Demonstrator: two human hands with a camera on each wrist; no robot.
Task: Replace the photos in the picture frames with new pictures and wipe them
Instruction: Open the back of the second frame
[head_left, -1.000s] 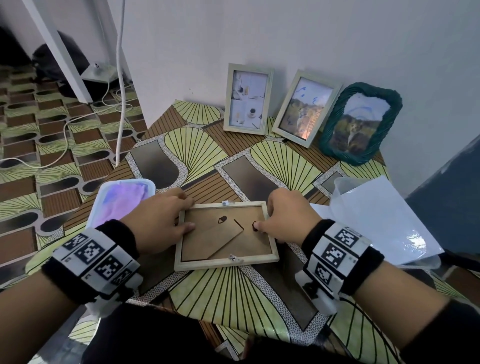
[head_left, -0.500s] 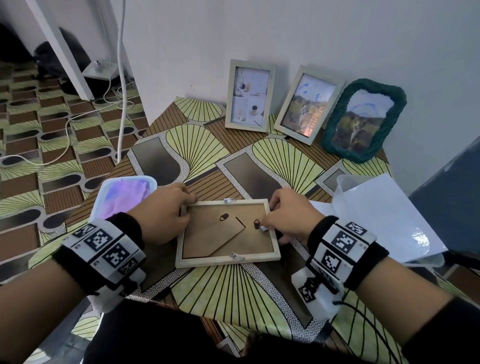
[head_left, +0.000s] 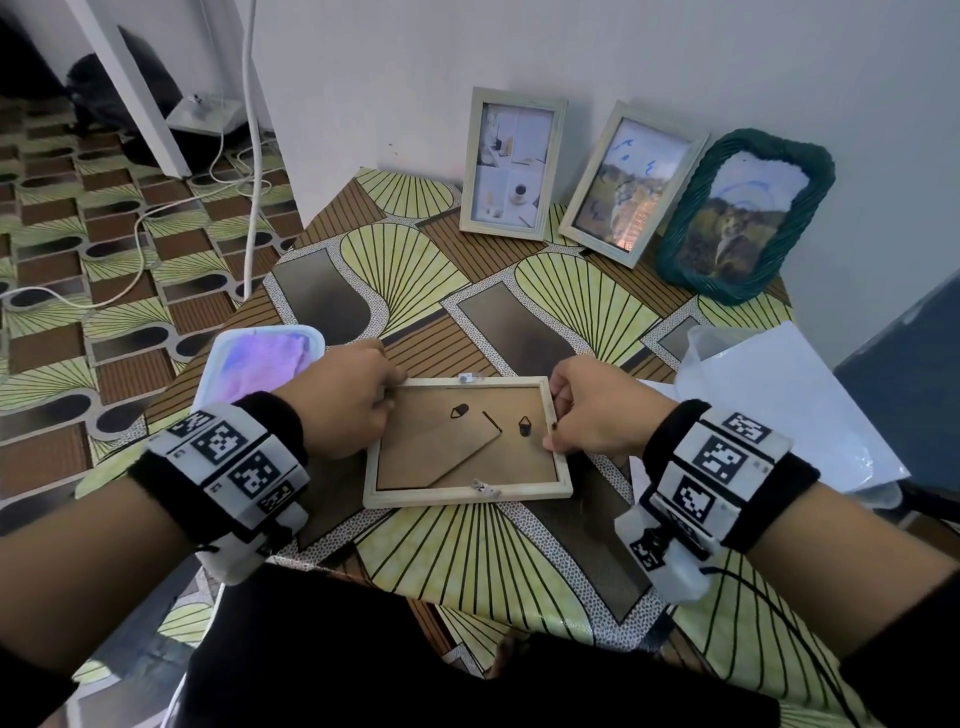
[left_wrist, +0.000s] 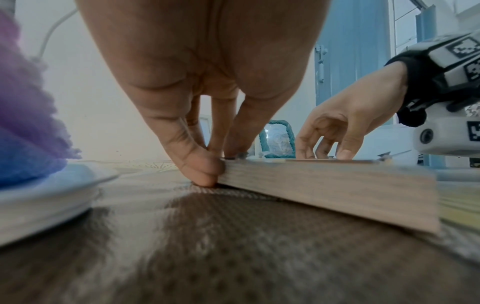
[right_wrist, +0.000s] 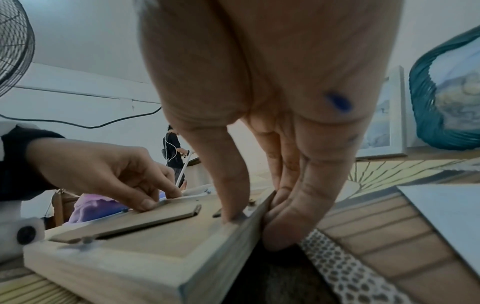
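A pale wooden picture frame is lying face down on the table, which is covered in a yellow-and-brown fan-patterned cloth, with its brown fibreboard backing and folded stand facing up. The left hand is pinching the frame's left edge, its thumb pressing the outer side while the fingers are curling over the top rim, so this grip is closed on the frame. The right hand is gripping the right edge likewise, its thumb sitting on the rim by a small metal tab and the fingers pressing against the outer side.

Just left of the frame, a white tray holding a purple cloth is sitting at the table's edge. To the right, a glossy white sheet is lying on the table. Against the wall, two pale wooden frames with photos and a green woven frame are standing.
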